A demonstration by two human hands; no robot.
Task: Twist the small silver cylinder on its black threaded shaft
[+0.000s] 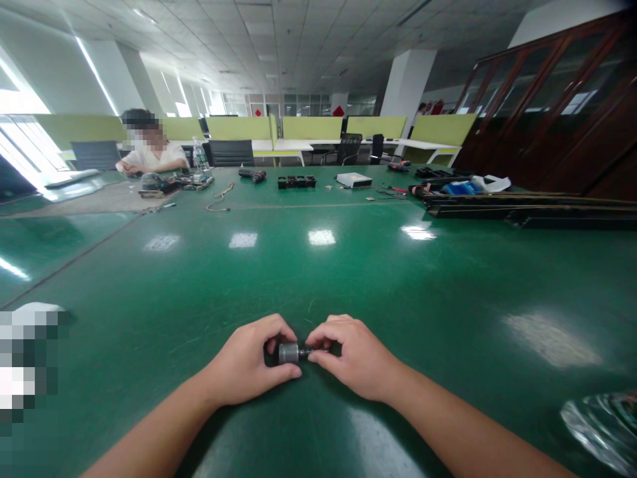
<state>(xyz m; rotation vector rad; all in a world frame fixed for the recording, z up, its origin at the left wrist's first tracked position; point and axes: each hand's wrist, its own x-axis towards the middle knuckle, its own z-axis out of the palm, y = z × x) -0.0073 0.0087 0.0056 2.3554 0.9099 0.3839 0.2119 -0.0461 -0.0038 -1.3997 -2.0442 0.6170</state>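
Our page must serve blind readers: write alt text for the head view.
The left hand curls around a small grey cylindrical part while the right hand pinches its narrow end, at a glossy green table. Scattered hardware lies toward the far side, where a person in white sits at upper left.

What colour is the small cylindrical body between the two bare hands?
The small cylindrical body is grey, showing best in the head view.

Open-plan office, flat yellow-green partitions (239, 130) along long white desks (292, 144), black chairs (350, 149), white panelled ceiling (308, 40), tall reddish-brown glass-doored wooden cabinet (542, 99)
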